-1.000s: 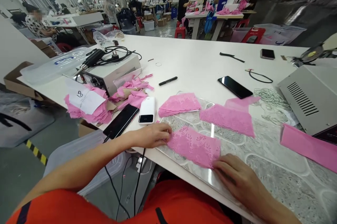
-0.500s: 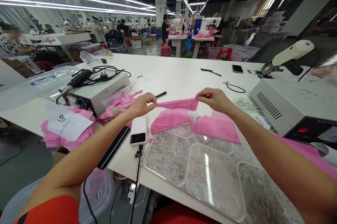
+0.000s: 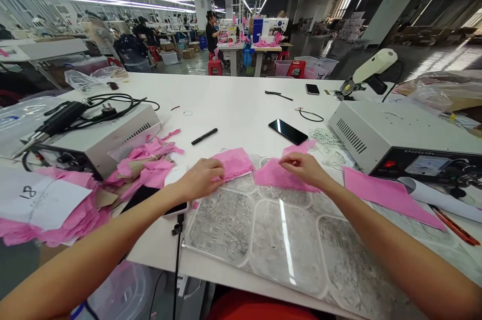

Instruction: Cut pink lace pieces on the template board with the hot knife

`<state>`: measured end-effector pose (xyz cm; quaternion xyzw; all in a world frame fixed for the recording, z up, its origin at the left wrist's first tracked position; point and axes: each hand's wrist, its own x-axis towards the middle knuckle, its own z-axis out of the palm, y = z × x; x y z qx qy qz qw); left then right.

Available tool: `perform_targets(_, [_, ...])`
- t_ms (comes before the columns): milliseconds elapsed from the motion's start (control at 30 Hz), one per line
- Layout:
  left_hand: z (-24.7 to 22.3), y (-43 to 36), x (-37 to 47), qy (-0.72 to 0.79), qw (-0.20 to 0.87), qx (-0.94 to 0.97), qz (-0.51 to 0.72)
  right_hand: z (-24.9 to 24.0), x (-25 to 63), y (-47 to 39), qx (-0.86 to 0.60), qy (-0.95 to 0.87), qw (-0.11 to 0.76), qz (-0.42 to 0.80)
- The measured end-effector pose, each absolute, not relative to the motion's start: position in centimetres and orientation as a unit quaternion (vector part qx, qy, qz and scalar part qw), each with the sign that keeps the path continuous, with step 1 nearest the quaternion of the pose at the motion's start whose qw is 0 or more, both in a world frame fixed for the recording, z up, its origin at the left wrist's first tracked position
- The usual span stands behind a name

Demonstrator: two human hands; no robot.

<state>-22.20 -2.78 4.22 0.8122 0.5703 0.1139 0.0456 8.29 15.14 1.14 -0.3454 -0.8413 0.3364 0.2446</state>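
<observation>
Along the grey mat's (image 3: pixel 222 224) far edge, pink fabric under both hands

The left hand (image 3: pixel 205 178) covers the left end of the left pile (image 3: pixel 238 162); its grip cannot be told. The right hand (image 3: pixel 304 167) is at the right pile (image 3: pixel 276 178), fingertips bunched near the thumb, whether gripping cloth unclear. Beyond, a dark phone (image 3: pixel 288 132) lies on the white surface (image 3: pixel 233 109).

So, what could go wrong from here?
The left pink stack and right pink fabric lie close together, so pieces might get mixed. With the left hand at one and the right hand at the other, a brush could shift the layers. The black cable hangs over the near edge of the table, close to the left forearm, and might snag.
</observation>
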Motion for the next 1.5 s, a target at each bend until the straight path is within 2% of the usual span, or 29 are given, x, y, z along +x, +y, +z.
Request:
perform_targets(167, [2.2, 1.6, -15.6, 0.520, 0.072, 0.847, 0.081, 0.1, 13.9, 14.3, -0.395, -0.824, 0.217, 0.343])
perform_targets(367, [0.8, 4.2, -13.0, 0.530, 0.093, 0.839, 0.078, -1.6, 14.8, 14.1, -0.396, -0.826, 0.211, 0.342])
perform_targets(533, [2.1, 4.9, -13.2, 0.562, 0.135, 0.809, 0.108, -1.1, 14.6, 13.6, -0.394, -0.836, 0.218, 0.314])
perform_targets(733, [4.7, 5.8, -13.1, 0.580, 0.165, 0.780, 0.166, -0.8, 12.7, 11.5, -0.381, -0.869, 0.237, 0.208])
perform_targets(933, [5.9, 1.6, -14.6, 0.540, 0.214, 0.800, 0.146, -1.4, 13.9, 9.7, -0.341, -0.901, 0.226, 0.143])
perform_targets(1133, [6.5, -5.7, -17.3, 0.471, 0.278, 0.835, 0.058, -0.4, 15.6, 2.7, -0.190, -0.952, 0.204, 0.122])
perform_targets(1267, [6.5, -6.2, -17.1, 0.477, 0.242, 0.845, 0.010, 1.1, 14.7, 1.6, -0.163, -0.943, 0.205, 0.205])
perform_targets(1400, [4.9, -2.0, -14.9, 0.557, 0.161, 0.813, 0.042, 1.2, 12.4, 6.0, -0.261, -0.888, 0.255, 0.279])
perform_targets(1500, [3.4, 1.7, -13.0, 0.573, 0.121, 0.809, 0.038, 0.0, 10.7, 9.6, -0.317, -0.864, 0.259, 0.291])
